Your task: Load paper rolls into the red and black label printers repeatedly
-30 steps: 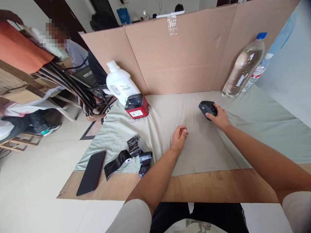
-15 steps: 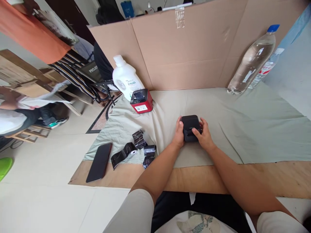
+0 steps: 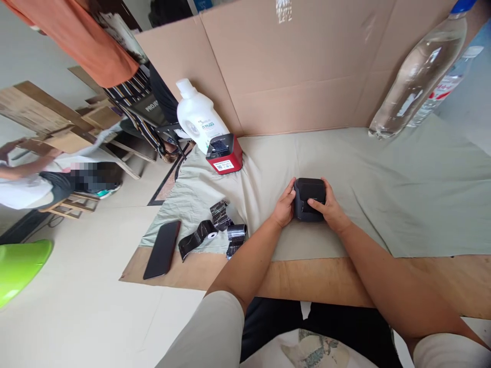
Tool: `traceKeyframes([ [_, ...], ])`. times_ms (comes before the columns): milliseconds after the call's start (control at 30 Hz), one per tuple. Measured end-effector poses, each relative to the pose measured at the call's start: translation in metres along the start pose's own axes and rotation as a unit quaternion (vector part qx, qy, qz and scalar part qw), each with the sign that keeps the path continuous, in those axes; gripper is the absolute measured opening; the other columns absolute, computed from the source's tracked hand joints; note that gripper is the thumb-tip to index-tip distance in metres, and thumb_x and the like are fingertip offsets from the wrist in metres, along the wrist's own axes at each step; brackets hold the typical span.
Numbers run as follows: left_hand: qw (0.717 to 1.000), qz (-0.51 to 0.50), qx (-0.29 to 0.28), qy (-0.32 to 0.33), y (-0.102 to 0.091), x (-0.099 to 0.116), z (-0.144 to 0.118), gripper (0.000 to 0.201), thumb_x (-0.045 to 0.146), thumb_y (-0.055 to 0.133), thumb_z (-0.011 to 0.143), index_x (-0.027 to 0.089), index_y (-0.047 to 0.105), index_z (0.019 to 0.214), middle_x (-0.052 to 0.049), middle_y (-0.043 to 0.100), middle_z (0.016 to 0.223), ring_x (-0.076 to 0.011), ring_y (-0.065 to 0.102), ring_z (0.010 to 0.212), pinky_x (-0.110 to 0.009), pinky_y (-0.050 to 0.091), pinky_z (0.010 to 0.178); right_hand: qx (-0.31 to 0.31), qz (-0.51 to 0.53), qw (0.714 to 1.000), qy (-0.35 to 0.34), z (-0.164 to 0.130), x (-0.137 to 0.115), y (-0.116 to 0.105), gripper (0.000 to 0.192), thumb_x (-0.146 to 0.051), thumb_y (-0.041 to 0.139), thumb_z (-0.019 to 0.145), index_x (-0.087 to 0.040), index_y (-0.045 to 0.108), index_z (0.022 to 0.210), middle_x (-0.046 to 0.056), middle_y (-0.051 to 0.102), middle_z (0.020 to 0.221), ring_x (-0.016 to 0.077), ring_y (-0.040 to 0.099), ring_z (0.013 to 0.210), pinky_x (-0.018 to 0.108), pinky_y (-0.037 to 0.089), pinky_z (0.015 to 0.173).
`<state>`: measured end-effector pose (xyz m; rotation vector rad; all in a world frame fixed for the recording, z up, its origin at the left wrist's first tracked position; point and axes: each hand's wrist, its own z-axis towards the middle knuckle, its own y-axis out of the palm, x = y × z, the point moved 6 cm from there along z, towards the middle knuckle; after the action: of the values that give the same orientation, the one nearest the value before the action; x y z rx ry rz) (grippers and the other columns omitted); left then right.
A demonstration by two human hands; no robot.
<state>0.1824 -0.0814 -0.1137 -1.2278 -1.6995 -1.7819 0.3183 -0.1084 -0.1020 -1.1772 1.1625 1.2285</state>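
I've got L hand (image 3: pixel 284 204) closed on the near-left side of a black boxy device (image 3: pixel 311 189) & R hand (image 3: pixel 333 209) closed on the opp. side, thumb laid across its front; device sits b/w the 2. Can't tell if it rests on the cloth (image 3: pixel 330 153) or is held just off it. Main risk IMO: R thumb pressing something by accident, as I can't make out what's under it. If 1 hand let go early, the other would have only 1 side, & that casing looks smooth, so a tip or slip is poss. To the left of L hand lie 3 black glossy strips (image 3: pixel 196 238), 1 partly hidden by the L forearm (image 3: pixel 251 266); a low elbow sweep could drag it. Phone-like slab (image 3: pixel 162 250) is further left, part on the wood board (image 3: pixel 326 273); a knock there might send it to the floor (image 3: pixel 115 317). Red box (image 3: pixel 226 163) & white jug (image 3: pixel 201 117), ahead-left of L hand, could shift if the wrinkled cloth got tugged
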Motion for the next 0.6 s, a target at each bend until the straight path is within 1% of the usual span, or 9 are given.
traceKeyframes([
  [100, 1.0, 0.018, 0.009, 0.016, -0.001, 0.003, 0.0, 0.068, 0.047, 0.075, 0.077, 0.025, 0.054, 0.138, -0.006, 0.065, 0.133, -0.0271, 0.056, 0.13, -0.042, 0.038, 0.114, -0.021, 0.002, 1.0, -0.006, 0.0, -0.001, 0.001, 0.116, -0.059, 0.076, 0.071, -0.026, 0.007, 0.158, 0.015, 0.035, 0.158, 0.0307, 0.038, 0.144, 0.054, 0.031, 0.119],
  [200, 0.999, 0.037, 0.023, 0.021, -0.002, 0.005, 0.0, 0.068, 0.049, 0.075, 0.077, 0.024, 0.055, 0.137, -0.006, 0.066, 0.13, -0.0272, 0.057, 0.127, -0.041, 0.04, 0.111, -0.024, 0.008, 1.0, -0.012, 0.0, -0.001, 0.001, 0.12, -0.058, 0.079, 0.068, -0.028, 0.005, 0.158, 0.014, 0.033, 0.159, 0.0308, 0.037, 0.145, 0.056, 0.03, 0.119],
  [267, 0.998, 0.047, 0.027, 0.025, -0.001, 0.006, 0.0, 0.065, 0.049, 0.073, 0.078, 0.023, 0.057, 0.135, -0.007, 0.067, 0.127, -0.0272, 0.059, 0.124, -0.041, 0.042, 0.109, -0.02, 0.024, 0.999, -0.004, 0.0, -0.001, 0.001, 0.119, -0.058, 0.078, 0.068, -0.029, 0.006, 0.158, 0.013, 0.035, 0.158, 0.0307, 0.04, 0.143, 0.055, 0.034, 0.118],
  [333, 0.997, 0.057, 0.033, 0.029, -0.001, 0.006, 0.0, 0.058, 0.048, 0.07, 0.08, 0.022, 0.059, 0.131, -0.007, 0.07, 0.122, -0.0267, 0.061, 0.12, -0.041, 0.043, 0.107, -0.016, 0.044, 0.999, 0.01, 0.001, -0.001, 0.001, 0.114, -0.06, 0.077, 0.067, -0.029, 0.012, 0.156, 0.014, 0.042, 0.153, 0.0304, 0.048, 0.136, 0.052, 0.041, 0.113],
  [400, 0.996, 0.073, 0.044, 0.033, -0.003, 0.006, 0.0, 0.053, 0.045, 0.067, 0.082, 0.022, 0.06, 0.128, -0.006, 0.071, 0.116, -0.0256, 0.064, 0.112, -0.04, 0.046, 0.102, 0.0, 0.052, 0.999, 0.011, 0.001, -0.003, 0.0, 0.105, -0.062, 0.075, 0.068, -0.028, 0.023, 0.152, 0.013, 0.052, 0.143, 0.0295, 0.055, 0.127, 0.049, 0.046, 0.108],
  [467, 0.993, 0.095, 0.052, 0.039, -0.004, 0.005, 0.001, 0.05, 0.044, 0.064, 0.083, 0.022, 0.06, 0.127, -0.005, 0.072, 0.109, -0.024, 0.067, 0.103, -0.039, 0.05, 0.094, 0.033, 0.045, 0.998, -0.009, 0.001, -0.006, -0.005, 0.088, -0.067, 0.071, 0.07, -0.025, 0.039, 0.141, 0.012, 0.061, 0.129, 0.0281, 0.059, 0.118, 0.046, 0.049, 0.103],
  [533, 0.99, 0.123, 0.046, 0.043, -0.004, 0.003, 0.0, 0.049, 0.048, 0.061, 0.085, 0.023, 0.059, 0.126, -0.005, 0.073, 0.103, -0.0226, 0.068, 0.095, -0.037, 0.052, 0.087, 0.074, 0.029, 0.997, -0.026, 0.002, -0.008, -0.011, 0.068, -0.073, 0.061, 0.076, -0.023, 0.053, 0.122, 0.009, 0.066, 0.111, 0.0261, 0.062, 0.106, 0.043, 0.053, 0.094],
  [567, 0.988, 0.139, 0.042, 0.046, -0.003, 0.001, -0.001, 0.048, 0.052, 0.058, 0.086, 0.023, 0.059, 0.124, -0.005, 0.072, 0.101, -0.0222, 0.068, 0.093, -0.037, 0.052, 0.085, 0.088, 0.006, 0.996, -0.032, 0.002, -0.009, -0.015, 0.061, -0.075, 0.053, 0.081, -0.023, 0.056, 0.112, 0.007, 0.067, 0.102, 0.0247, 0.063, 0.099, 0.041, 0.054, 0.087],
  [600, 0.986, 0.156, 0.04, 0.053, -0.002, 0.001, -0.003, 0.048, 0.057, 0.056, 0.087, 0.022, 0.061, 0.119, -0.005, 0.072, 0.099, -0.0218, 0.067, 0.092, -0.036, 0.052, 0.084, 0.1, -0.022, 0.994, -0.035, 0.003, -0.009, -0.018, 0.059, -0.077, 0.044, 0.084, -0.023, 0.057, 0.102, 0.006, 0.066, 0.092, 0.023, 0.062, 0.091, 0.039, 0.054, 0.081],
])
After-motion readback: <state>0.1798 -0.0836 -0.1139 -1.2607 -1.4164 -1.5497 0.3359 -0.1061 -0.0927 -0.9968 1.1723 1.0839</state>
